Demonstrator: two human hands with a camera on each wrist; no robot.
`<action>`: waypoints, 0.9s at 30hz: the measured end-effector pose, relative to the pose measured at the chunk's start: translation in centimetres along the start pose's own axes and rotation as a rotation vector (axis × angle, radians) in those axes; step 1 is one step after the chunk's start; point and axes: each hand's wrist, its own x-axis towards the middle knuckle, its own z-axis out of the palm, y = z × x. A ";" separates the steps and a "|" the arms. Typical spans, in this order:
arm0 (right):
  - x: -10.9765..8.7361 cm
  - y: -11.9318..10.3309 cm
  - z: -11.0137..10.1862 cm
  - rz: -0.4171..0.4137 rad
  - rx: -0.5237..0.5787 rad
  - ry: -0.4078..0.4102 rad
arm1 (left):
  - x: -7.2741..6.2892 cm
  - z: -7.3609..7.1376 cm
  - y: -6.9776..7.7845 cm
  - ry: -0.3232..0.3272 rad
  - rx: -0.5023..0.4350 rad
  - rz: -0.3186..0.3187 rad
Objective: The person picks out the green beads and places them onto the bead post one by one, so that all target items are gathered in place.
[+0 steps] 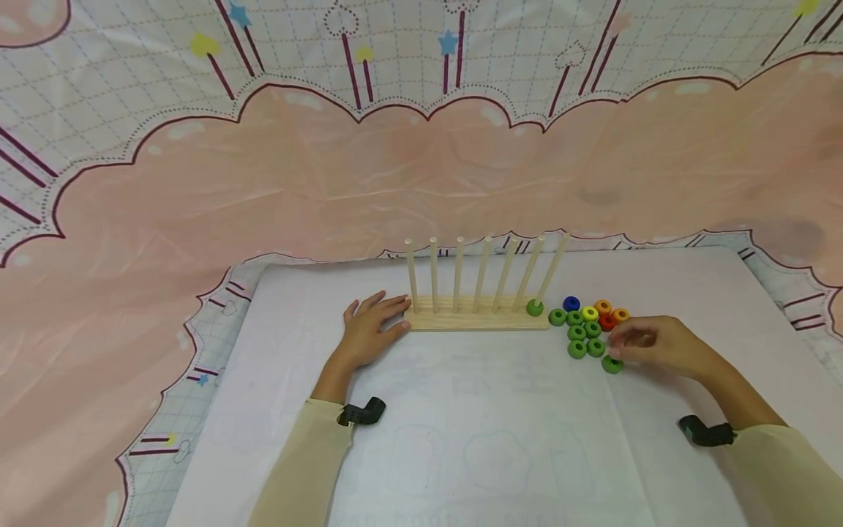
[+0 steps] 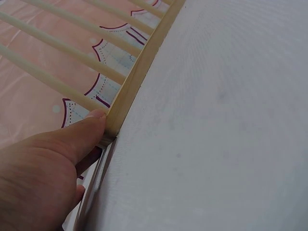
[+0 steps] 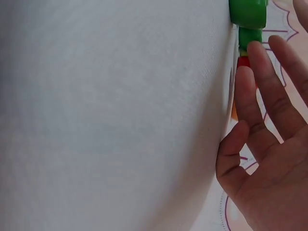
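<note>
A wooden rack (image 1: pixel 477 320) with a row of several upright pegs stands on the white table. My left hand (image 1: pixel 370 333) grips its left end; in the left wrist view the thumb (image 2: pixel 79 132) presses on the corner of the base. One green bead (image 1: pixel 535 307) sits at the foot of the rightmost peg. My right hand (image 1: pixel 661 345) hovers at the right edge of a loose bead group, fingers slightly bent, with no bead seen between them. Just below its fingertips lies a green bead (image 1: pixel 612 364). In the right wrist view the fingers (image 3: pixel 274 103) are spread.
Several green beads (image 1: pixel 577 349) lie right of the rack, with a blue bead (image 1: pixel 571 304), a yellow bead (image 1: pixel 589 313), orange beads (image 1: pixel 602 307) and a red bead (image 1: pixel 607 322) behind them. A patterned pink cloth (image 1: pixel 395 183) hangs behind the white tabletop (image 1: pixel 474 424).
</note>
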 end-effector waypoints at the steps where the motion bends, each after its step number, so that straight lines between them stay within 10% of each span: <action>1: 0.0 0.1 0.0 -0.009 0.007 -0.003 | 0.0 0.0 0.0 0.001 0.000 0.002; 27: 0.0 0.8 0.4 -0.037 -0.067 -0.080 | 0.0 0.1 -0.1 0.001 0.004 0.009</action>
